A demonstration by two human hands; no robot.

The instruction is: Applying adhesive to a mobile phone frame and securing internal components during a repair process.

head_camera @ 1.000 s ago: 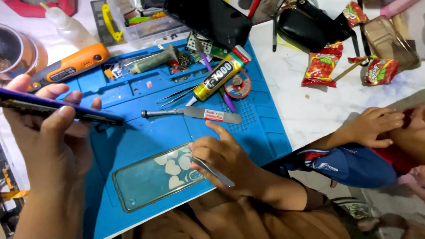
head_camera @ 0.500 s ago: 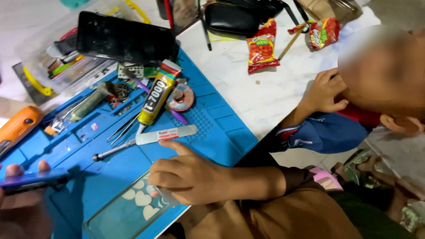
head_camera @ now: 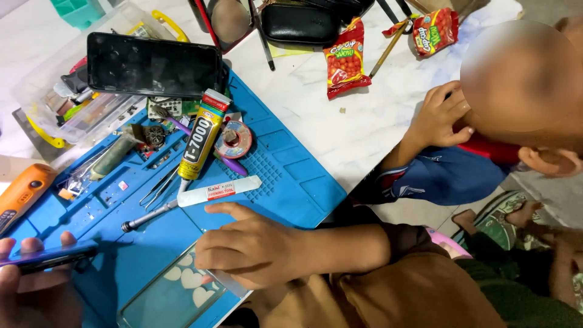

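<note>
My left hand (head_camera: 36, 291) sits at the bottom left and grips a dark phone (head_camera: 51, 256) held edge-on over the blue work mat (head_camera: 285, 176). My right hand (head_camera: 255, 249) rests on the mat, fingers curled around a thin flat metal tool (head_camera: 231, 283) that sticks out beneath it, index finger stretched out. Just beyond that finger lies a white-handled opening tool (head_camera: 212, 191). Partly under my right hand lies a clear phone case with white hearts (head_camera: 173, 294).
A yellow glue tube (head_camera: 200, 136), tweezers (head_camera: 159, 187), a wire spool (head_camera: 234, 138) and an orange tool (head_camera: 21, 194) lie on the mat. A black phone (head_camera: 152, 64) lies on a clear parts box. Another person's hand (head_camera: 437, 115) and snack packets (head_camera: 345, 58) are to the right.
The view has swung so the mat sits further left. My left hand with the phone has dropped to the lower left corner. My right hand stays on the mat by the case.
</note>
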